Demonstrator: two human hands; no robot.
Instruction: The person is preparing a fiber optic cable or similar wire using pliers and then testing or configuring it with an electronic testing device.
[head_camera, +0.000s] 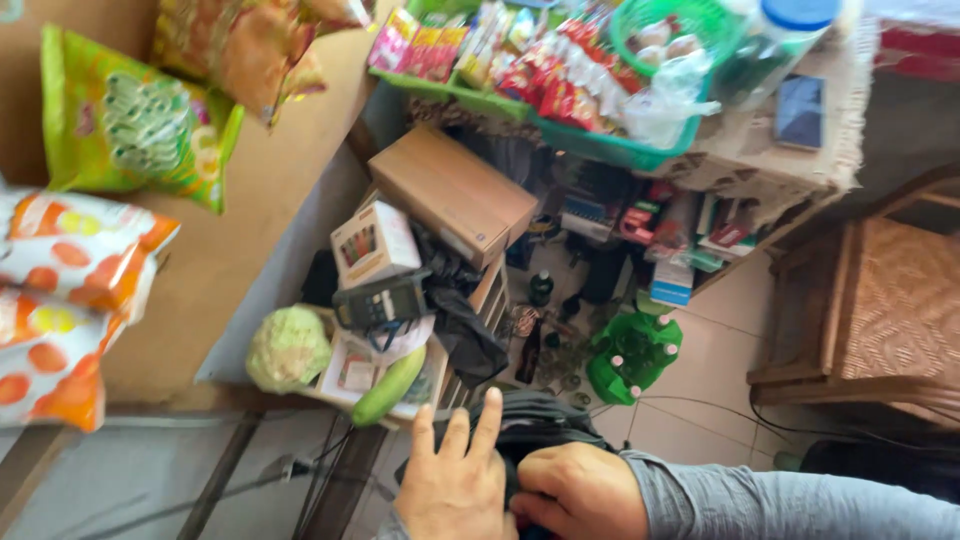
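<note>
At the left edge of your view, orange-and-white and green crinkly snack bags (120, 125) hang against a brown board wall. Below them a pale green cauliflower (289, 348) and a long green cucumber (388, 385) lie at the front edge of a low wooden shelf (440, 375), beside a small white printed carton (373, 243) and a flat brown cardboard box (452, 195). Your left hand (455, 480) lies flat with fingers spread on a dark fabric bag (540, 415) at the bottom of the view, seemingly steadying it. Your right hand (580, 493), in a grey sleeve, is clenched on the bag's fabric just beside it. Beyond, a green plastic crate of bottles (632, 355) crowds the tiled floor, and a woven wooden chair (880, 310) stands at the right.
</note>
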